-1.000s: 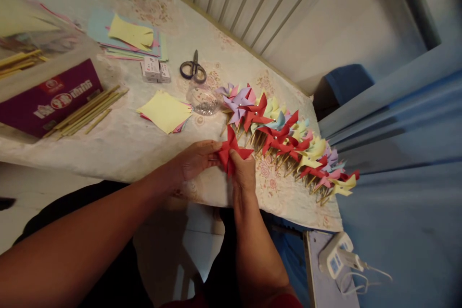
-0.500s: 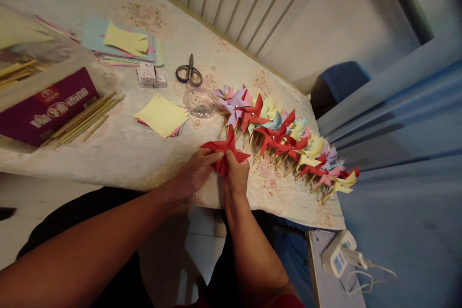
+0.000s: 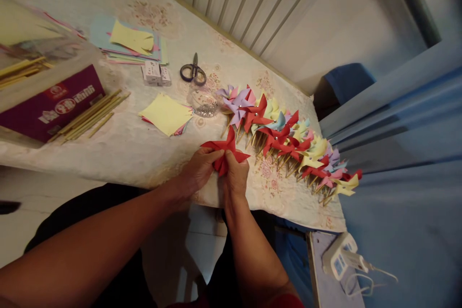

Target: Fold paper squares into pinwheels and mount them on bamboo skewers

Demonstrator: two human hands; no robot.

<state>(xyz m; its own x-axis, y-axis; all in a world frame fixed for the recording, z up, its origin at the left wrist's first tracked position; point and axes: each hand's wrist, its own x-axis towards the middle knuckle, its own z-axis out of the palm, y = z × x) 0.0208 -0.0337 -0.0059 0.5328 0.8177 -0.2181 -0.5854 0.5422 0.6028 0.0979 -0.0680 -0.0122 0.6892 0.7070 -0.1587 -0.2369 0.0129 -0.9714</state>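
Box [image 3: 54,106], purple, sitting far left on table [image 3: 126,154], bamboo sticks [image 3: 90,115] lying just beside it. Yellow paper squares [image 3: 166,114] resting right of sticks; scissors [image 3: 194,71] lying farther back. Left hand [image 3: 197,171] and right hand [image 3: 235,177] meeting at near table edge, each grip pinching shut on red pinwheel [image 3: 225,150] between them. Row of finished pinwheels [image 3: 288,142] trailing right along table.

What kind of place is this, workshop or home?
Probably a home craft table: a floral tablecloth, a radiator against the wall behind it, and a row of finished paper pinwheels. Both hands fold a red pinwheel at the edge.
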